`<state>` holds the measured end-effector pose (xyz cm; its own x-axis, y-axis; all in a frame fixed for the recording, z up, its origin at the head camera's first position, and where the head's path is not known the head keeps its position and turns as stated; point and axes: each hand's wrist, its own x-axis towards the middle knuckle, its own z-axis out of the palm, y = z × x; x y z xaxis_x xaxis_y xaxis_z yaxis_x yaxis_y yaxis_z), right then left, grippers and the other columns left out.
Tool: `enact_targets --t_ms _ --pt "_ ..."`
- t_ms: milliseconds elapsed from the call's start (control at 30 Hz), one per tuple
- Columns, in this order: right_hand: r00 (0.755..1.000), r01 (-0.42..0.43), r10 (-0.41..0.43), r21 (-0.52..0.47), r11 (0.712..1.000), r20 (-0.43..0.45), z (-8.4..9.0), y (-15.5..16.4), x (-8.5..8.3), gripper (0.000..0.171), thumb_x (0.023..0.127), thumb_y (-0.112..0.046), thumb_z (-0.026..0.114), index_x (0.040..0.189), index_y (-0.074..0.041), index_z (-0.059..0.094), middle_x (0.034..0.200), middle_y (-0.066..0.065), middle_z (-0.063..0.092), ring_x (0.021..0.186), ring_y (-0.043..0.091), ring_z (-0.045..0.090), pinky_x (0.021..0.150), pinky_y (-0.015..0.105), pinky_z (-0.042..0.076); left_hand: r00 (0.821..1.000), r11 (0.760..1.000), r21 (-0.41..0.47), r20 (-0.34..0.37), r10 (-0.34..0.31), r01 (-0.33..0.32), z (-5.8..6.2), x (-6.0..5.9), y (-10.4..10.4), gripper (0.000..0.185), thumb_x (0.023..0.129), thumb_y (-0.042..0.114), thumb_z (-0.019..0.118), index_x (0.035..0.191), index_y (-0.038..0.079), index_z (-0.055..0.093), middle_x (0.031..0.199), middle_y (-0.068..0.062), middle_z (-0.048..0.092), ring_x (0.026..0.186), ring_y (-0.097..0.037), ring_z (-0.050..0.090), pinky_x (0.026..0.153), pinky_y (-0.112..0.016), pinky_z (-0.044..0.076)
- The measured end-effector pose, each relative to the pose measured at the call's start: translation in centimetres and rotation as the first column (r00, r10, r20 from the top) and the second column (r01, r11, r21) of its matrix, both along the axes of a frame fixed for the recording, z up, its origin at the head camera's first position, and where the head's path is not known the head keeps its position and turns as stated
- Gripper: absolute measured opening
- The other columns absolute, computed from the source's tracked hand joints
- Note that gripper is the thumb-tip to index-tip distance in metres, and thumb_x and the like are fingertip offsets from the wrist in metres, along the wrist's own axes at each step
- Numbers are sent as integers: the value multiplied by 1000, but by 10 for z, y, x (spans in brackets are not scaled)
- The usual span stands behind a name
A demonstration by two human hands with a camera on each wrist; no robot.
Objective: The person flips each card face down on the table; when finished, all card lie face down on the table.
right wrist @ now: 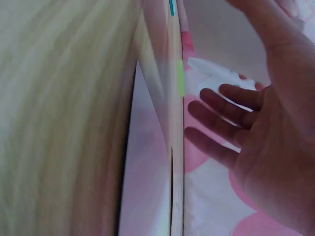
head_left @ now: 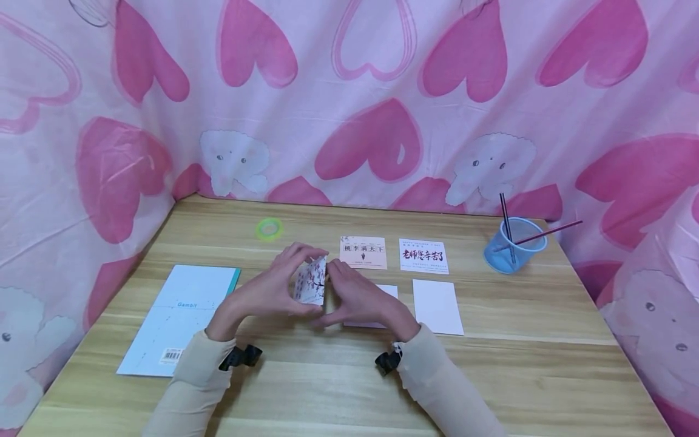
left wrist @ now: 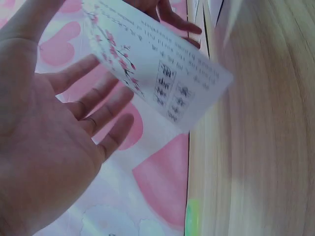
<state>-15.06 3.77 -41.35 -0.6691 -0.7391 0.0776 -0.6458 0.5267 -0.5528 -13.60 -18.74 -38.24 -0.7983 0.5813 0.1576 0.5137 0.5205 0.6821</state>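
Note:
A small card printed with pink blossoms and dark text point(head_left: 311, 282) stands upright over the middle of the wooden table point(head_left: 338, 376). My left hand point(head_left: 273, 285) holds it, fingers arched over its top edge and thumb under it. In the left wrist view the card point(left wrist: 162, 73) lies across the fingers point(left wrist: 93, 105) of that hand. My right hand point(head_left: 355, 297) is at the card's right edge, fingers extended and touching it. The right wrist view shows that hand point(right wrist: 256, 123) spread with nothing in it.
Two printed cards point(head_left: 363, 252) point(head_left: 424, 256) lie behind the hands. One blank white card point(head_left: 437, 306) lies to the right, and another point(head_left: 384, 291) is partly under my right hand. A light-blue booklet point(head_left: 180, 315), a green tape ring point(head_left: 269, 229) and a blue cup with sticks point(head_left: 513, 246) stand around.

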Motion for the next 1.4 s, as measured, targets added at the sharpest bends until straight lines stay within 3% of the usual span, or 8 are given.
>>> enact_targets --t_ms 200,433,567,800,867,1067,1267,1400 --pt "999 -23 25 -116 993 21 -1 -2 -1 88 73 -55 81 135 -13 35 122 -6 42 111 11 47 97 25 41 998 995 86 35 -56 52 0 -1 1 93 70 47 87 143 17 39 139 6 37 125 -21 39 99 -54 40" --pt "1000 -2 2 -96 995 -5 -3 -1 -3 86 72 -51 83 135 -12 37 126 -3 44 114 17 48 97 28 41 994 993 116 101 -46 34 3 0 0 90 70 45 87 141 30 35 140 8 38 123 -24 44 96 -50 43" --pt "1000 13 -14 -45 999 -16 -3 -1 -3 85 73 -51 80 136 -10 40 133 2 47 116 20 48 98 31 41 992 985 169 112 -63 43 5 0 -1 92 70 34 89 142 25 34 139 6 40 119 -25 49 93 -45 46" --pt "999 31 -31 -7 999 10 -3 1 -4 89 71 -59 79 136 -10 42 133 5 47 115 19 49 98 34 42 990 973 220 107 -93 67 31 10 1 91 72 10 88 143 9 32 139 -9 41 121 -34 47 90 -37 48" --pt "999 41 -41 7 999 0 -2 3 -5 89 71 -57 80 135 -9 42 129 5 49 110 17 48 95 34 43 990 977 203 117 -84 59 32 10 -3 92 73 12 87 145 11 31 141 -9 41 119 -31 48 91 -40 48" --pt "996 86 -85 47 995 -34 -2 10 -8 90 65 -57 84 132 -10 45 121 -1 48 99 10 44 84 29 43 988 993 114 147 -46 29 4 -7 -31 91 72 33 88 146 22 35 137 3 43 116 -22 50 91 -49 47" --pt "994 106 -102 81 991 -48 -2 12 -10 89 65 -60 82 130 -11 47 120 -3 47 99 11 43 86 29 41 979 998 -60 199 35 -23 2 -3 -42 91 70 28 90 142 9 38 130 -3 47 117 -28 48 91 -46 48" --pt "991 101 -89 131 986 -95 -1 9 -9 90 64 -65 80 129 -10 49 121 -3 46 105 12 42 93 32 40 984 982 -188 173 49 -16 -2 1 -42 86 69 22 91 136 2 42 125 -7 49 113 -30 49 94 -46 45"
